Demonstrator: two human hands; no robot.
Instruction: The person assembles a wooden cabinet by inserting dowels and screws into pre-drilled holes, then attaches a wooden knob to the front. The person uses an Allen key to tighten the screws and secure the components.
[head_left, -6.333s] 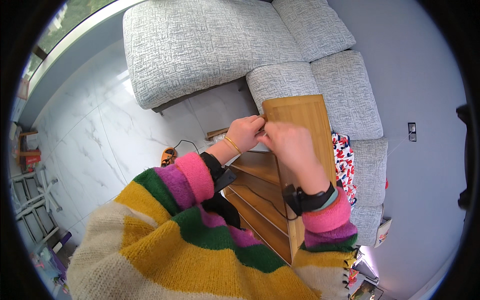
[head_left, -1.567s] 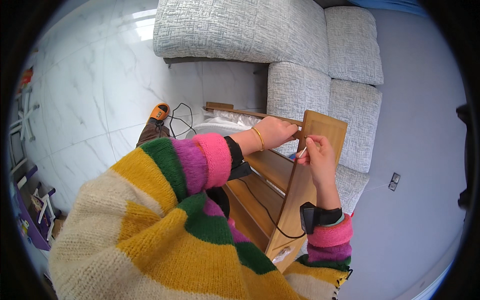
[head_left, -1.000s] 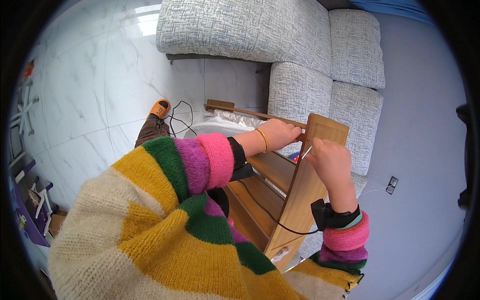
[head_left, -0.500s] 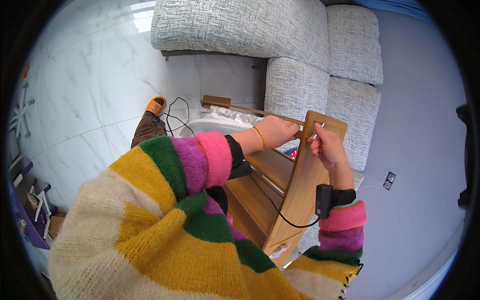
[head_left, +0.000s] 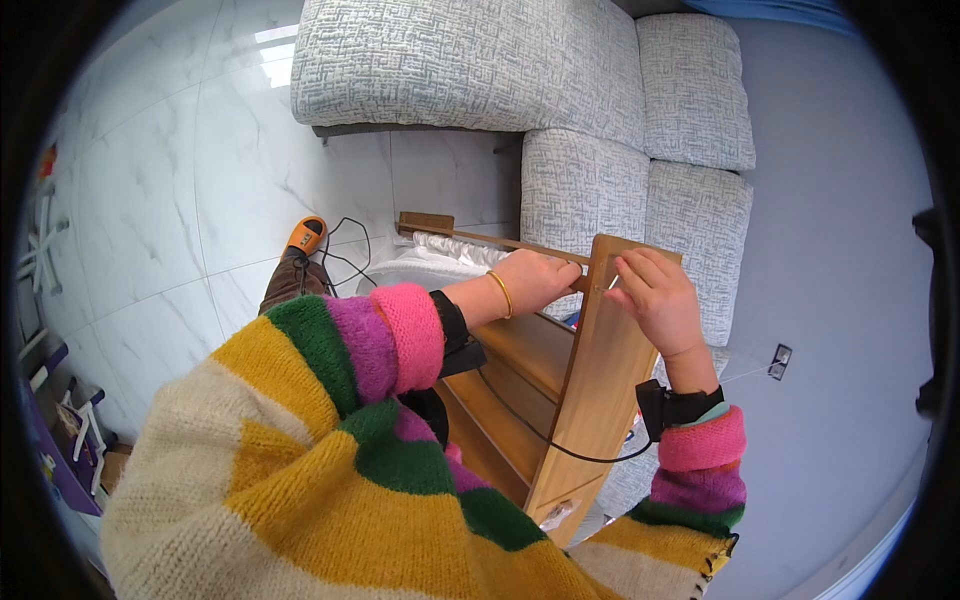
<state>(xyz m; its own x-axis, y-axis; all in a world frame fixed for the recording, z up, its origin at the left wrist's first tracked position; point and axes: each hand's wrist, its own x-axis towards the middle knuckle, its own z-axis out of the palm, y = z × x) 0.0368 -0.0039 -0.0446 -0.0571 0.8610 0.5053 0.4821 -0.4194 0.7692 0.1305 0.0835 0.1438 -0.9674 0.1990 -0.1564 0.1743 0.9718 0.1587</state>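
Note:
A wooden furniture piece with shelves (head_left: 520,350) stands tilted in front of me, with a long wooden side panel (head_left: 598,375) on its right. My left hand (head_left: 537,280) is closed round the end of a wooden rail (head_left: 505,241) where it meets the panel's upper end. On the panel's outer face, my right hand (head_left: 660,300) pinches a thin silver metal rod (head_left: 613,283), shaped like a hex key, against the upper end. The rod's tip is hidden by fingers and wood. White gathered fabric (head_left: 450,247) hangs along the rail.
A grey patterned sofa (head_left: 585,185) stands beyond the furniture. A black cable (head_left: 560,448) runs between my wrist devices. My foot in an orange slipper (head_left: 307,235) rests on marble tiles at left, beside a dark cord (head_left: 362,240). A wall socket (head_left: 780,362) is at right.
My right hand has turned about the rod, its fingers now higher and more stretched along the panel's end. My left hand keeps its grip on the rail. The view has shifted slightly.

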